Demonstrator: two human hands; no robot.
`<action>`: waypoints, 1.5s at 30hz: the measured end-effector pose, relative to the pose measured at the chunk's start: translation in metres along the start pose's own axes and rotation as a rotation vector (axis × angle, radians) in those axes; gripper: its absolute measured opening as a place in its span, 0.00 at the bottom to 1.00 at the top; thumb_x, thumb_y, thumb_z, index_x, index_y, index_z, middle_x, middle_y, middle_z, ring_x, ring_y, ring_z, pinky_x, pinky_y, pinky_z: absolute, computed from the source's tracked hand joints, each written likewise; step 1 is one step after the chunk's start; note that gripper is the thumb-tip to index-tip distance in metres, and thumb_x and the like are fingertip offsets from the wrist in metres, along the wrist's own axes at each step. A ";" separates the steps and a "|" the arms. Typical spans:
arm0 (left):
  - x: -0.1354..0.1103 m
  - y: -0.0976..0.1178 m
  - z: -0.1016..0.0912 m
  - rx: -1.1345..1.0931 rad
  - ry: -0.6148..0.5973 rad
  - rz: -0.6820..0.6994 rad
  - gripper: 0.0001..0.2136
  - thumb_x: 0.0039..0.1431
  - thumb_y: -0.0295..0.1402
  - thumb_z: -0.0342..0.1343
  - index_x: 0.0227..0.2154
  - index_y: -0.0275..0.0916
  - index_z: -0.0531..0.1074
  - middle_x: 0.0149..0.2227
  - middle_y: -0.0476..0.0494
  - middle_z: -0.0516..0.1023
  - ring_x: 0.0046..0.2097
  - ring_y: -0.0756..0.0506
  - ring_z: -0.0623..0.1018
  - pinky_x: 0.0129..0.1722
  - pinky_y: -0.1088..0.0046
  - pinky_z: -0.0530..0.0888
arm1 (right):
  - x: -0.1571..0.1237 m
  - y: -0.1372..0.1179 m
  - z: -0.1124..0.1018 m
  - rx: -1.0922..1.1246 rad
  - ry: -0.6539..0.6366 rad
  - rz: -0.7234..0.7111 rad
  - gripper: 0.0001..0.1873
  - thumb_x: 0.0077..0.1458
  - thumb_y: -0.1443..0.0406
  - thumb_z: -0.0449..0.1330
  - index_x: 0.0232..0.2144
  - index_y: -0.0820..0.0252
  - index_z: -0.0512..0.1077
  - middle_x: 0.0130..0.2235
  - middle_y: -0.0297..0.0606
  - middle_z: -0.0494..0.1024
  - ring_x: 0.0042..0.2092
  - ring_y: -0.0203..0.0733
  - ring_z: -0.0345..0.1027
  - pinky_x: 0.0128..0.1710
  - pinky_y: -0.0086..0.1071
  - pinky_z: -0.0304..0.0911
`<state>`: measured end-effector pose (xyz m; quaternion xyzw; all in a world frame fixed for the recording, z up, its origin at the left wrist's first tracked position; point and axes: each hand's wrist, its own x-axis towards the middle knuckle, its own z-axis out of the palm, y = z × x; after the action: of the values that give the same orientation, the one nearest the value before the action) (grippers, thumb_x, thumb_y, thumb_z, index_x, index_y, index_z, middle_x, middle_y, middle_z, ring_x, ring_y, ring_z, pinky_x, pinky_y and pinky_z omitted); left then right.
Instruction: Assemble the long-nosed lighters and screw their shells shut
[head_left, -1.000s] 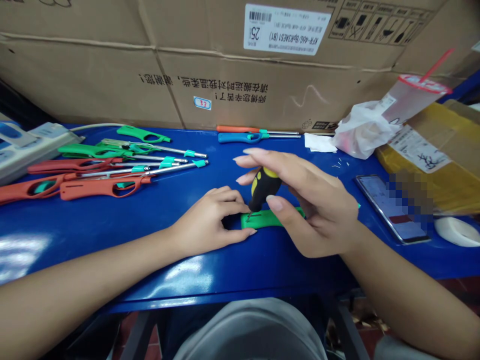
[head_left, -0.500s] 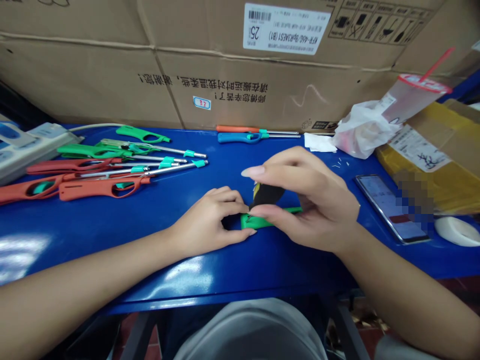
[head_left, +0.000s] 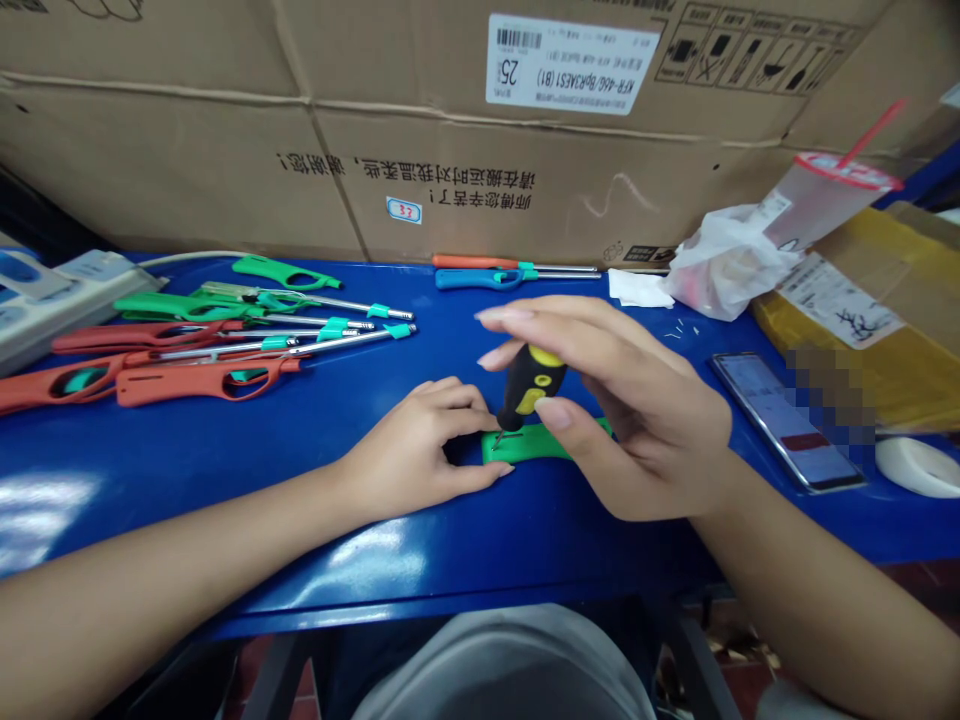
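Observation:
A green gas lighter body (head_left: 544,441) lies flat on the blue table, its left end pinched between the thumb and fingers of my left hand (head_left: 429,440). My right hand (head_left: 637,410) is around a short black and yellow screwdriver (head_left: 529,388), the thumb on its side and the fingers over its top. The screwdriver leans a little, its thin tip down at the left end of the green lighter body. Whether the tip sits in a screw is too small to tell. My right hand hides part of the lighter's right end.
Red lighters (head_left: 210,380) and green lighters (head_left: 285,271) lie at the left beside a power strip (head_left: 67,290). An orange lighter (head_left: 472,261) and a blue lighter (head_left: 476,279) lie by the cardboard box (head_left: 420,130). A phone (head_left: 784,420), a bagged cup (head_left: 817,200) and a parcel (head_left: 900,330) stand right.
My right hand has opened its grip somewhat and turned about the screwdriver, so more of the handle and the green lighter body shows. My left hand stays in place.

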<state>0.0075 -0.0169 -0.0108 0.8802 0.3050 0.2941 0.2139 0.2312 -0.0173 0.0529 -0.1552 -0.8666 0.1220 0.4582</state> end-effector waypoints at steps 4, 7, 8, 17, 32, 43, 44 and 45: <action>0.002 0.001 0.000 0.000 -0.025 -0.007 0.08 0.64 0.38 0.66 0.41 0.41 0.82 0.39 0.46 0.81 0.42 0.42 0.79 0.44 0.63 0.73 | 0.001 -0.002 -0.001 -0.011 0.070 -0.014 0.19 0.62 0.70 0.68 0.55 0.60 0.75 0.46 0.40 0.84 0.48 0.43 0.78 0.52 0.38 0.78; 0.002 0.001 0.000 -0.003 -0.041 -0.019 0.08 0.65 0.38 0.65 0.42 0.40 0.82 0.40 0.45 0.81 0.44 0.41 0.80 0.45 0.62 0.73 | 0.000 -0.004 -0.002 -0.084 0.077 -0.007 0.19 0.63 0.65 0.69 0.56 0.58 0.75 0.47 0.40 0.83 0.49 0.45 0.79 0.51 0.39 0.79; 0.002 0.001 0.000 -0.005 -0.036 -0.018 0.08 0.65 0.38 0.65 0.42 0.40 0.82 0.41 0.44 0.81 0.44 0.41 0.80 0.45 0.62 0.73 | 0.000 -0.005 -0.003 -0.076 0.039 0.021 0.20 0.66 0.66 0.66 0.59 0.58 0.73 0.53 0.42 0.82 0.53 0.46 0.79 0.54 0.41 0.78; 0.002 0.001 0.000 -0.028 -0.049 -0.039 0.07 0.65 0.37 0.66 0.40 0.40 0.82 0.40 0.44 0.82 0.43 0.41 0.80 0.45 0.62 0.73 | 0.002 -0.007 -0.005 -0.141 0.063 -0.020 0.15 0.62 0.68 0.70 0.51 0.62 0.77 0.43 0.37 0.83 0.47 0.38 0.76 0.51 0.32 0.77; -0.001 -0.002 0.000 -0.005 -0.041 -0.014 0.10 0.64 0.39 0.66 0.44 0.40 0.83 0.44 0.43 0.83 0.47 0.39 0.80 0.49 0.59 0.74 | -0.002 -0.003 -0.001 -0.028 -0.009 0.048 0.25 0.67 0.72 0.59 0.63 0.54 0.70 0.57 0.40 0.81 0.53 0.47 0.77 0.55 0.43 0.76; 0.001 -0.002 0.001 -0.012 -0.039 -0.021 0.10 0.64 0.39 0.66 0.44 0.41 0.83 0.42 0.44 0.83 0.45 0.41 0.80 0.48 0.60 0.74 | -0.002 -0.005 -0.004 0.001 -0.050 0.049 0.24 0.67 0.76 0.56 0.63 0.61 0.70 0.59 0.38 0.79 0.58 0.45 0.75 0.61 0.44 0.72; 0.001 -0.002 0.001 -0.013 -0.037 -0.020 0.10 0.64 0.39 0.67 0.43 0.41 0.83 0.42 0.44 0.83 0.46 0.40 0.81 0.48 0.60 0.74 | -0.003 -0.005 -0.003 0.016 -0.038 0.058 0.24 0.67 0.77 0.57 0.62 0.61 0.70 0.58 0.37 0.80 0.56 0.44 0.76 0.60 0.43 0.73; 0.001 -0.002 0.001 -0.013 -0.037 -0.020 0.10 0.64 0.39 0.67 0.44 0.41 0.83 0.43 0.44 0.83 0.46 0.40 0.81 0.48 0.60 0.74 | -0.003 -0.005 -0.003 0.004 -0.003 0.062 0.22 0.66 0.75 0.61 0.60 0.60 0.72 0.53 0.35 0.82 0.53 0.43 0.76 0.57 0.41 0.74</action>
<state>0.0078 -0.0154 -0.0119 0.8809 0.3080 0.2776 0.2284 0.2345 -0.0225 0.0536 -0.1810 -0.8618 0.1383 0.4532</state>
